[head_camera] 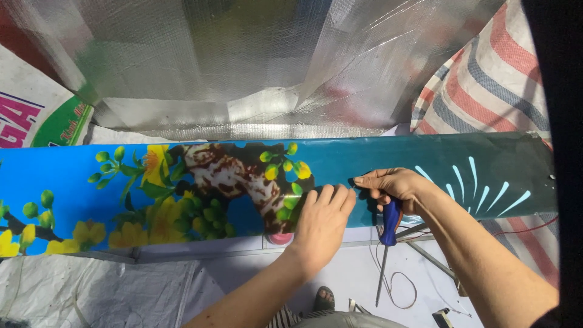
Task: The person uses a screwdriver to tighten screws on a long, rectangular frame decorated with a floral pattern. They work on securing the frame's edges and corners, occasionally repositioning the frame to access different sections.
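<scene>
Blue panel (388, 164), one long glossy strip printed with yellow flowers, lies with its long axis from left to right, in front of a silver foil sheet (243, 67); both hands meet near its middle, at the near edge. Left hand (322, 222) lies flat on the panel, fingers together, holding nothing; right hand (395, 185) is just beside it, thumb and forefinger pinching at the surface, other fingers closed around one blue-handled screwdriver (388, 234), which points down to the floor (243, 279).

blue flowered banner (91, 182), blue-handled screwdriver (388, 225)
</scene>
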